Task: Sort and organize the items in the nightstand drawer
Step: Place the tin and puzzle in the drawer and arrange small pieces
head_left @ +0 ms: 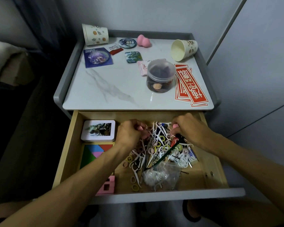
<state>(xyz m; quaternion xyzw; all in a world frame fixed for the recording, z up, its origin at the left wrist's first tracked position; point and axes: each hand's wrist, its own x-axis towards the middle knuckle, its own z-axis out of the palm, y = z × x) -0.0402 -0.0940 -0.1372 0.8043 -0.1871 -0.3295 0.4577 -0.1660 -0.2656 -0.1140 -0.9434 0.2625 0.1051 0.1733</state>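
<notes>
Here, in the light wooden drawer [67, 153], fingers of the left hand [129, 134] pinch a small pink piece [140, 128] — those of the right hand [191, 128] clamp a 2nd pink piece [175, 125]; between them, white plastic floss picks [159, 136].

Pink sponge [143, 40], red/wht stickers [191, 86], floral-print cup [96, 34], wht marble-veined top [113, 89], multicolour puzzle [95, 151]

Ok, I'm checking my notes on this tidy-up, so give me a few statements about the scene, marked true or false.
1. The drawer is pulled open. True.
2. Both paper cups stand upright. False: the left cup and the right cup lie on their sides.
3. The clear jar has its lid on. True.
4. The white tin sits on the nightstand top. False: it lies in the drawer, back left.
5. The left hand and right hand each pinch a pink item. True.
</notes>
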